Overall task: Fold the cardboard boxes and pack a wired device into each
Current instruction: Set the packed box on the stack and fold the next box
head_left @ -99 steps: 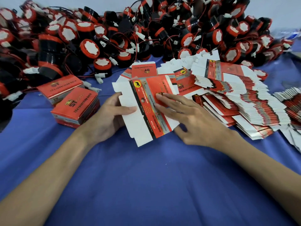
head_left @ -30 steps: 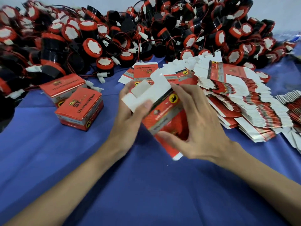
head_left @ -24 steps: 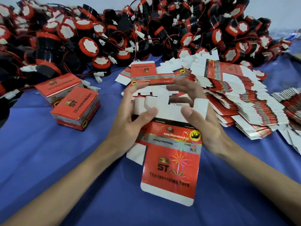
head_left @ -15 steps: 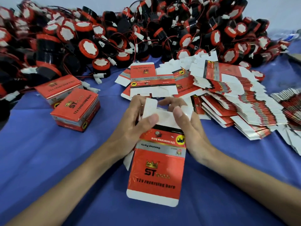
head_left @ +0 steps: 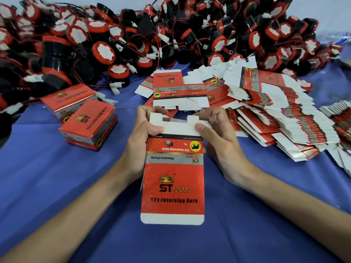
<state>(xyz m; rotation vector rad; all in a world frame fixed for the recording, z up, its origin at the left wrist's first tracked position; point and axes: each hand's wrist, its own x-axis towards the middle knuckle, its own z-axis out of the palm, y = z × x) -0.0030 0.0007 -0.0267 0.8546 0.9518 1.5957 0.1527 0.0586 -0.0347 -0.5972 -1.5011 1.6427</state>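
Left hand [head_left: 141, 141] and right hand [head_left: 218, 143] both grip flat red-and-white cardboard box blank [head_left: 172, 179], thumbs pressing white top flap, above blue-clothed desk [head_left: 247, 234].

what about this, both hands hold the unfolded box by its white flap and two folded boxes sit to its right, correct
No: the head view shows the folded boxes left of the unfolded box, not right. The left hand and right hand do hold its white flap.

Blue cloth [head_left: 57, 177] underneath, pale wall [head_left: 326, 10] along the far edge
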